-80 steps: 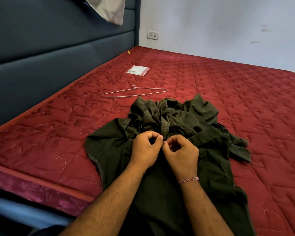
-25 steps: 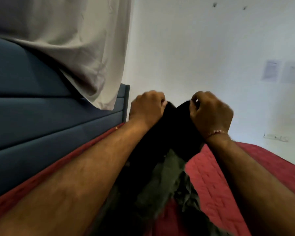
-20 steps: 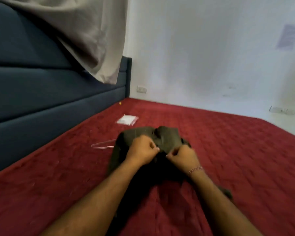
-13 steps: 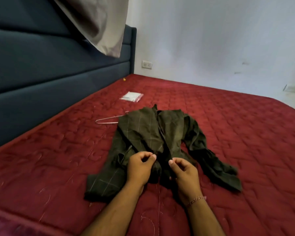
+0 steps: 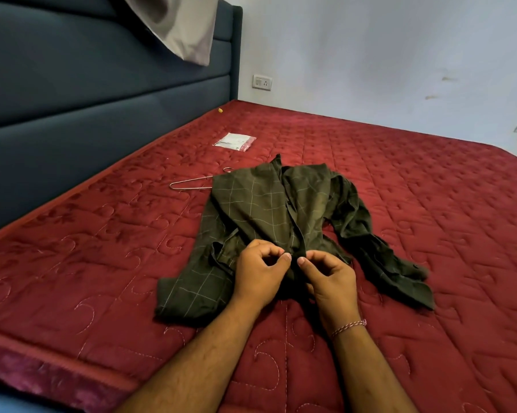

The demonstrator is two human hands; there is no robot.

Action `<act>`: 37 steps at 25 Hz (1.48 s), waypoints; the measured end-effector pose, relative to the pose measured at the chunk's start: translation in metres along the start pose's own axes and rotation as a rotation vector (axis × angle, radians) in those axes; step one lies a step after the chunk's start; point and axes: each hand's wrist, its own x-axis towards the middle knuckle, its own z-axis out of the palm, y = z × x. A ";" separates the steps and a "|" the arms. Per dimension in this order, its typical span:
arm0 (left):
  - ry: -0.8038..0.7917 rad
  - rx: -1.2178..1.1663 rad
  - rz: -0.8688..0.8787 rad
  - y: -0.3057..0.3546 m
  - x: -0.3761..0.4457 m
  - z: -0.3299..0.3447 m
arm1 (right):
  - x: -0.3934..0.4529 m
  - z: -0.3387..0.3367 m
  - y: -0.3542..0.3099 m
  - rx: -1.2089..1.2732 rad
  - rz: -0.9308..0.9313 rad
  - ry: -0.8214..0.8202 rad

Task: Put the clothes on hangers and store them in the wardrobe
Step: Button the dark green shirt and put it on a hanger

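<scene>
red mattress [image 5: 102, 263], one shirt [image 5: 266, 210], one hanger [image 5: 191, 183]

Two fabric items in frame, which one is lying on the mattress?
The dark green checked shirt, spread on the red mattress and pinched by both hands. The grey cloth hangs over the headboard instead.

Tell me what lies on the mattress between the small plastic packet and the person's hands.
In the head view, the wire hanger and the dark green checked shirt lie between the plastic packet and the hands; the shirt covers the hanger's right part.
</scene>
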 end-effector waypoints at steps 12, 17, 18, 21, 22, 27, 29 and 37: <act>-0.022 -0.027 -0.015 0.000 0.000 0.001 | -0.002 0.004 0.001 -0.123 -0.091 -0.023; -0.038 -0.020 -0.037 -0.002 0.001 0.001 | -0.003 0.002 -0.001 -0.022 0.006 -0.085; -0.041 -0.018 -0.045 -0.002 0.002 0.001 | -0.003 0.001 -0.001 -0.008 0.006 -0.096; -0.072 -0.011 -0.068 -0.001 0.002 0.001 | -0.002 0.001 0.000 -0.009 -0.016 -0.114; -0.091 -0.008 -0.078 -0.001 0.002 0.000 | -0.002 0.001 0.000 -0.003 -0.015 -0.115; -0.199 0.005 -0.108 -0.005 0.005 -0.003 | -0.002 0.000 -0.003 -0.026 -0.076 -0.144; -0.220 0.056 -0.074 -0.006 0.004 -0.005 | -0.002 0.000 -0.003 -0.042 -0.087 -0.155; -0.162 0.015 -0.102 0.000 0.001 -0.005 | -0.001 0.004 0.004 -0.392 -0.230 -0.044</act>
